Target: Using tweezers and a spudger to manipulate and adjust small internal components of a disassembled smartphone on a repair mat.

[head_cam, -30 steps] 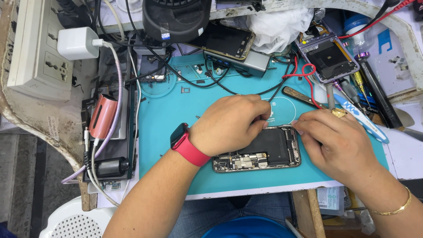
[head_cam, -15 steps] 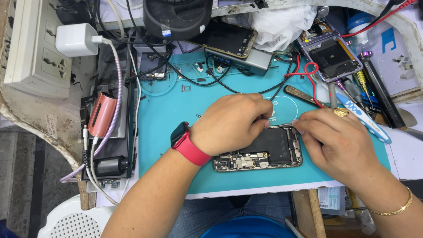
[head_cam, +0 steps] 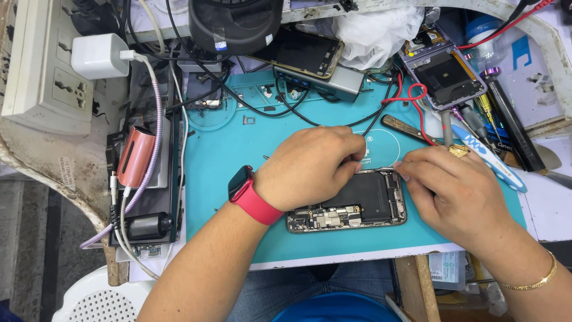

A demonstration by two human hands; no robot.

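Observation:
An opened phone point(head_cam: 357, 206) lies on the teal work mat point(head_cam: 238, 155), its black battery and circuit board showing. My left hand point(head_cam: 310, 164), with a red smartwatch on the wrist, rests over the phone's upper left part with fingers curled and tips pressed at its top edge. My right hand point(head_cam: 456, 191), wearing a gold ring and a gold bracelet, lies over the phone's right end, fingertips pinched at the top right corner. Whether a small tool or part sits between the fingers is hidden.
A second opened phone point(head_cam: 444, 74) lies at the back right beside screwdrivers point(head_cam: 506, 125) and a white-blue tool point(head_cam: 488, 158). A power strip point(head_cam: 42, 65) with a white charger point(head_cam: 98, 56) stands at left. Cables, a pink cylinder point(head_cam: 136, 156) and a dark lamp base point(head_cam: 235, 24) crowd the back.
Both hands stay on the phone with only slight finger shifts at its top edge. The phone has not moved.

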